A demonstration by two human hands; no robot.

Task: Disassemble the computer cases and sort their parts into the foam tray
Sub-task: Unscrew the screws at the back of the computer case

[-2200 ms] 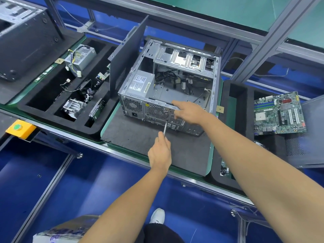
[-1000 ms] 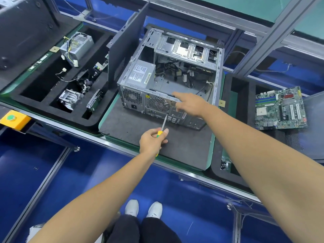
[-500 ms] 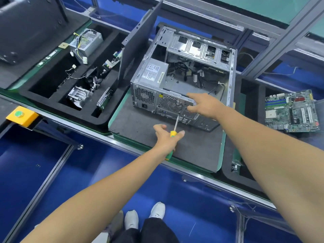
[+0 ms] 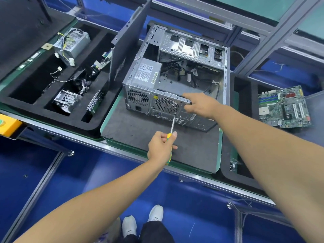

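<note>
While the left hand [image 4: 160,149] grips the yellow-and-green handle of a screwdriver [image 4: 172,124], its fingers curled round it and the thumb laid along the top, the shaft runs up and away from the hand to the rear panel of the case [image 4: 177,79]. The tip meets the panel just under the round fan grille [image 4: 165,105]; whether it sits in a screw head is too small to tell. The right hand [image 4: 199,104] lies just above and to the right of that tip, on the upper edge of the rear panel, fingers stretched toward the left along the edge and thumb below, pinching the rim. The case stands open on a grey mat [image 4: 140,130], directly beyond the left hand, with its power supply [image 4: 146,71] in the corner up and left of the right hand and loose cables behind that hand. A dark side panel [image 4: 129,41] stands upright beside the case, further left. Far to the left of the left hand lies the foam tray [image 4: 57,118], its slots holding another power supply [image 4: 72,42], a heatsink [image 4: 64,101], a drive [image 4: 95,102] on edge and small boards. To the right of the right forearm, well apart, a motherboard [image 4: 284,107] lies flat.
</note>
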